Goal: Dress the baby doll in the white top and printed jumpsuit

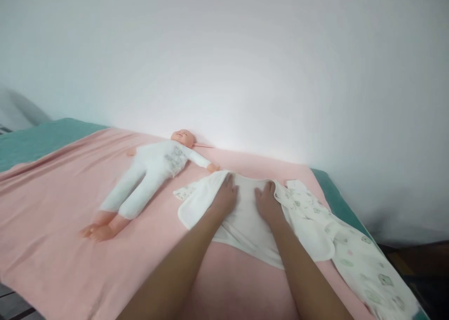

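Observation:
A white baby shirt [245, 231] lies spread open on the pink sheet, its plain inner side up and a small print showing on its sleeves. My left hand [226, 198] is at the left side of its neckline, fingers closed on the edge of the cloth. At the right side of the neckline, my right hand [268, 200] grips the other edge, its thumb toward the middle. The cloth partly hides the fingertips of both hands. Left of the shirt, a baby doll [150, 170] in a white outfit lies on its back, one arm stretched toward the shirt.
A printed white baby garment [372, 259] lies at the right, beside the shirt and reaching the bed's edge. The pink sheet [70, 212] covers a green mattress [52, 135], which shows at both far corners. Behind it rises a white wall [224, 67].

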A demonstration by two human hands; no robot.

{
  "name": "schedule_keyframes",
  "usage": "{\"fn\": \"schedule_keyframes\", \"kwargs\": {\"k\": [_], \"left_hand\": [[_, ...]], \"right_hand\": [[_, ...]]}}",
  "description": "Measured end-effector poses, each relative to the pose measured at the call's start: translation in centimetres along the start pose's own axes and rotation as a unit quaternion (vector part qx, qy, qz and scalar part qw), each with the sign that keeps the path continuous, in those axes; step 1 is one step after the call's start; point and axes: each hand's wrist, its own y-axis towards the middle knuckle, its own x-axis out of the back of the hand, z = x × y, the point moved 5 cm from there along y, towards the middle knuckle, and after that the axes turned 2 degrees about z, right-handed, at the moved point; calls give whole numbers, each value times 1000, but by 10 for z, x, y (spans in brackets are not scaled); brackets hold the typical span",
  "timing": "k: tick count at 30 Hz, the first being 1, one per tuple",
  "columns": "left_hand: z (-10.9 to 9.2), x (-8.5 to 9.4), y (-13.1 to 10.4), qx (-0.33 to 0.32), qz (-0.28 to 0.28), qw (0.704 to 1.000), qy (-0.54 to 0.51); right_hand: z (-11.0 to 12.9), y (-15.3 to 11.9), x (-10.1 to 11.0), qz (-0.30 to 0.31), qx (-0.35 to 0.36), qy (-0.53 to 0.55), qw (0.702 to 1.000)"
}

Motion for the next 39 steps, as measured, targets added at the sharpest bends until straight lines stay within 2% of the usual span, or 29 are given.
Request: {"fn": "schedule_keyframes", "kwargs": {"k": [2,3,6,8,12,17,23,28,30,34,39], "left_hand": [[-7,3,-4,-24,20,999,34],[-9,6,-6,-14,24,999,47],[-12,14,-16,80,19,995,64],[-16,18,-25,116,24,990,72],[-26,25,-44,105,43,990,88],[-33,38,-73,49,37,993,106],[-34,54,-123,-59,18,995,83],[-18,80,-164,-149,-3,989,8],[-12,90,-175,-179,-12,983,-33],[-1,97,-182,-183,-41,977,-103],[5,91,-177,-141,-71,978,-133]], "right_hand": [[3,-3,2,23,-14,2,1000],[5,-6,3,30,-17,4,999],[13,-18,5,46,-10,8,999],[17,-28,5,67,1,10,998],[20,-46,8,118,35,11,992],[15,-73,16,143,82,8,986],[7,-129,35,125,186,64,972],[-1,-170,67,114,240,85,960],[-9,-180,82,77,232,86,966],[-32,-191,98,6,213,72,974],[-41,-190,92,-9,241,32,970]]}}
